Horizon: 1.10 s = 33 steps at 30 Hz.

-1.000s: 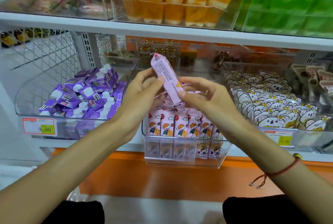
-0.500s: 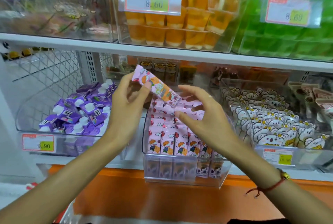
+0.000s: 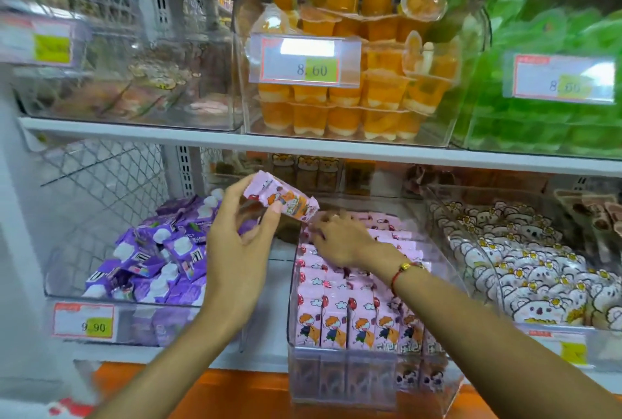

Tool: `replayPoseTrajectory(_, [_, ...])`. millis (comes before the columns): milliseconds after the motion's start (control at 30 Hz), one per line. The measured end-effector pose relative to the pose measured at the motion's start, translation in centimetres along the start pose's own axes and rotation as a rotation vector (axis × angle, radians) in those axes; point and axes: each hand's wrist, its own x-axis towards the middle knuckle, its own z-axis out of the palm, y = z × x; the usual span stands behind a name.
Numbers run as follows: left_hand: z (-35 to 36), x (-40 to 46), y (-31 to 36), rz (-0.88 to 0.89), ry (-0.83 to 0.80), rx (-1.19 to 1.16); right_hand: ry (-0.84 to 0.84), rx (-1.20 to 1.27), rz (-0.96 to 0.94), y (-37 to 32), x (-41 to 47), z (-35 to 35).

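The left hand (image 3: 240, 243) holds one pink packet (image 3: 281, 201) between the thumb and the fingertips, raised above the lower shelf (image 3: 262, 359), over the gap between two clear bins; the packet lies tilted, with its right end lower and near the back left corner of the middle bin (image 3: 340, 381). The right hand (image 3: 340, 242) is down inside this bin, on the rows of pink packets (image 3: 336, 317) near its back edge; its fingers are blurred and partly hidden, so I cannot tell if they grip a packet or only touch; a red string bracelet (image 3: 400, 272) is on its wrist. The rows stand upright and reach up to the front edge of the bin.

At the left end of the same shelf a bin holds purple packets (image 3: 151, 260), with a price tag (image 3: 84, 319) at its front edge; at the right side a bin holds white bear packets (image 3: 525, 270). On the upper shelf (image 3: 134, 130), orange jelly cups (image 3: 353, 112) are stacked in a clear bin; green packets (image 3: 545, 122) fill the bin toward its right end.
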Motion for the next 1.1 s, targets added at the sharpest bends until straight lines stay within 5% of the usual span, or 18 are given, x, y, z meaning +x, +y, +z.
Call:
replayPoseTrajectory(267, [0.8, 2.5, -2.1, 0.016, -0.258, 0.091, -0.007, 0.241, -0.065, 1.5, -2.7, 0.7])
replayPoseTrajectory(500, [1.9, 6.7, -4.9, 0.036, -0.564, 0.742, -0.001, 0.292, -0.124, 1.3, -3.9, 0.6])
replayPoseTrajectory(633, [3.1, 7.9, -4.9, 0.031, -0.725, 1.007, 0.156, 0.496, -0.138, 1.2, -4.0, 0.3])
replayPoseTrajectory(767, [2.6, 6.3, -4.4, -0.063, -0.525, 0.905, 0.315, 0.568, -0.016, 1.5, -2.0, -0.2])
replayPoseTrajectory(900, [0.5, 1.6, -2.8, -0.158, -0.307, 0.631, 0.269, 0.462, -0.028, 1.5, 0.3, -0.4])
replayPoseTrajectory(1100, [-1.4, -3.5, -1.6, -0.314, -0.401, 0.504, 0.005, 0.319, -0.056, 0.8, 1.4, -0.3])
